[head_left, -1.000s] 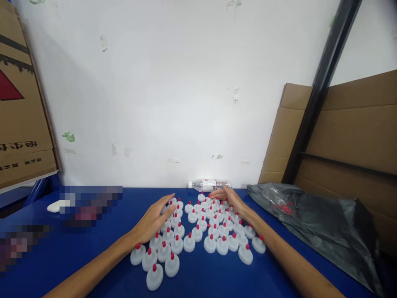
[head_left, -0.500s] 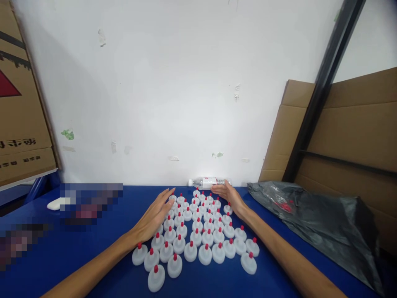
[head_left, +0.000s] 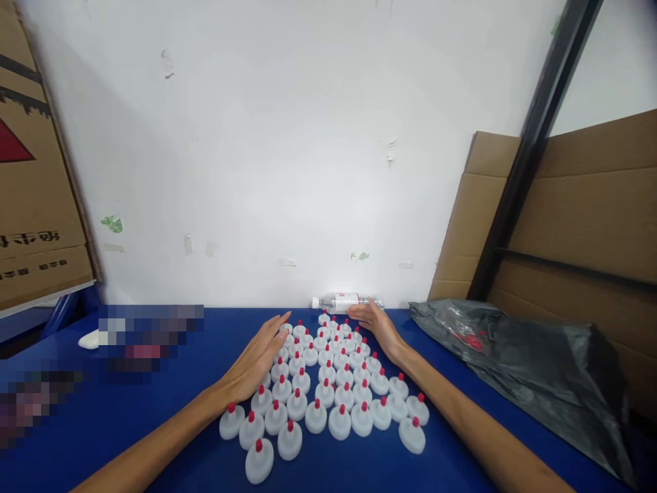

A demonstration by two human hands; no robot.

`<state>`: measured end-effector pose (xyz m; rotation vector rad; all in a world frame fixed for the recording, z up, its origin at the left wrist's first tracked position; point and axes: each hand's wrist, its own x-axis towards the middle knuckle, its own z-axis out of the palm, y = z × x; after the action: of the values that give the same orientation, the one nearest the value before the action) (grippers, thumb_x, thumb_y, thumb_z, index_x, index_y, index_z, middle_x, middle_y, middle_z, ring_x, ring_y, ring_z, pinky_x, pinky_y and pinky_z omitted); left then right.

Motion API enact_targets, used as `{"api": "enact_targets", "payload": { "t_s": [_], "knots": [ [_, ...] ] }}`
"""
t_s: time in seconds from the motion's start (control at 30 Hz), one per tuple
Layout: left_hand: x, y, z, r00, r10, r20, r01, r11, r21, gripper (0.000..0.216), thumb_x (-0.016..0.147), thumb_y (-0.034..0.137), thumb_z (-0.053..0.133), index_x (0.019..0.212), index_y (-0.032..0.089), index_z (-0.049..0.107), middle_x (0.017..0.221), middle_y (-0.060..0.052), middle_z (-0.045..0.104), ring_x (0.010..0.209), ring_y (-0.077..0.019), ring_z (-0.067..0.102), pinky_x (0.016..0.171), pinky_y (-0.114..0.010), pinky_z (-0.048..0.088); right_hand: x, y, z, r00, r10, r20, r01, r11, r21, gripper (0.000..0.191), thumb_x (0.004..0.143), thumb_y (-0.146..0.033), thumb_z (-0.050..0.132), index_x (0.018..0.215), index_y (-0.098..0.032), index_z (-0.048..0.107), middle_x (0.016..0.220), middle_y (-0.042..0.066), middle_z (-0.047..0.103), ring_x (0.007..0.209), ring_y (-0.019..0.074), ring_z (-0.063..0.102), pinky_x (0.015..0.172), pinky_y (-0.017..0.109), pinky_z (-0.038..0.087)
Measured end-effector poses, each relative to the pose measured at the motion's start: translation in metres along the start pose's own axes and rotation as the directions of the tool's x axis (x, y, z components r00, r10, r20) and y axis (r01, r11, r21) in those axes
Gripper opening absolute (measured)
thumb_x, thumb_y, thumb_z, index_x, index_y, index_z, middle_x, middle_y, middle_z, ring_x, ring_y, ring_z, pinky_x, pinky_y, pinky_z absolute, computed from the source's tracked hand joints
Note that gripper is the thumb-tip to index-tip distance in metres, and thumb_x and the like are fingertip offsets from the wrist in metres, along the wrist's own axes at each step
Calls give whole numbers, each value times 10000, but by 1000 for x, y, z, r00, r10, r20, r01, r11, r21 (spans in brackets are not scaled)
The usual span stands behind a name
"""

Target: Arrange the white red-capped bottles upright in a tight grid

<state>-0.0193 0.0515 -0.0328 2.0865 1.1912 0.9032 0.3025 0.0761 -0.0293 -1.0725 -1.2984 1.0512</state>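
Across the blue table point(head_left: 380, 472): red-tipped caps point(head_left: 325, 396) stand clustered from near to far.
Left hand point(head_left: 256, 357): unclenched, fingers outstretched along the caps' left flank.
Right hand point(head_left: 384, 332): unclenched, fingers angled left, beside the far right caps.
Far side: bottle point(head_left: 346, 302) lies sideways.
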Motion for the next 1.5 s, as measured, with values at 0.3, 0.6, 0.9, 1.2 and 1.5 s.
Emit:
{"api": "enact_targets", "payload": {
  "t_s": [0.3,0.6,0.9,1.2,1.5],
  "knots": [
    [0,3,0,1000,15,-6,-15,1000,5,686,1022,660,262,1590,280,320,1670,-36,307,1554,-259,235,1288,-487,148,-5,-11,5,991,-130,15,129,955,-267,669,869,-811,443,955,-218,740,1103,100,759,1088,297,662,1013,446,437],
    [-2,10,-2,1000,9,-2,-9,999,36,667,1033,635,226,1581,268,328,1654,-51,339,1530,-265,293,1274,-488,212,-54,-95,28,854,-46,517,402,689,-603,238,904,-438,656,854,-251,794,744,0,756,635,176,638,593,285,421],
    [0,7,0,1000,17,-9,-17,1000,10,663,1034,630,220,1570,259,344,1645,-42,353,1529,-243,288,1281,-458,191,-67,-87,49,752,85,654,525,521,-672,147,901,-259,677,921,-292,819,875,-17,812,753,194,734,664,280,446],
    [-1,8,-1,1000,0,-17,0,1000,1,667,1028,641,222,1562,266,362,1635,-29,373,1521,-244,308,1278,-443,210,-65,-82,52,716,115,688,564,486,-668,84,880,-269,749,879,-316,819,841,-46,807,771,175,737,647,253,419],
    [-2,10,-2,999,-23,-26,20,995,-93,711,1004,685,245,1544,252,405,1629,-39,387,1525,-266,295,1282,-462,183,-68,-87,54,744,68,665,571,453,-685,91,922,-308,721,873,-265,784,909,-13,790,801,187,712,662,274,412]
  ]
}}
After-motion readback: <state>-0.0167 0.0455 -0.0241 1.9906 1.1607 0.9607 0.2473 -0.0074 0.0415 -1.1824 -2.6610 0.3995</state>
